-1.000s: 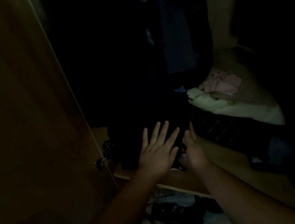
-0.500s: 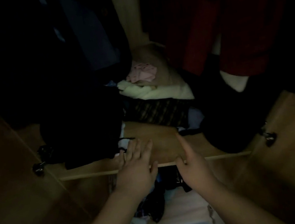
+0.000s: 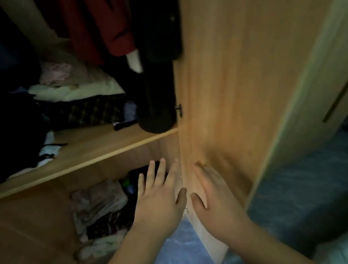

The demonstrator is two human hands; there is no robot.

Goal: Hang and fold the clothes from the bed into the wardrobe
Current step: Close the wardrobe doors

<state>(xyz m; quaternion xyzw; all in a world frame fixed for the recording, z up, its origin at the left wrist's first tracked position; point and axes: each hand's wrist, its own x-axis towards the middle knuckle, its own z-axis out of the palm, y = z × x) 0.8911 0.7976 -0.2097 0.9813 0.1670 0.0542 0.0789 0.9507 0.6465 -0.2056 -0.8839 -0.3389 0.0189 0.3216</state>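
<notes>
Both hands empty. Left hand (image 3: 159, 198) flat, fingers (image 3: 149, 171) straight and spread, reaching in under the shelf (image 3: 94, 157); right hand (image 3: 217, 196) flat too, fingers laid on or just off the open wardrobe door (image 3: 239, 73), contact hard to confirm. Nothing gripped by either. Clothes: dark pile (image 3: 0, 139) on the shelf's left, folded pale and patterned stack (image 3: 78, 95) behind it, red garment (image 3: 98, 22) hanging above. Lower compartment has a crumpled light bundle (image 3: 97, 203), just left of the left fingers, not touching. Bed not clearly in view. Handling guess: all soft, light, floppy, no fragility; folded items will slump if pinched at one edge, so support from underneath with both palms; hung pieces best taken at the shoulders or hanger.
</notes>
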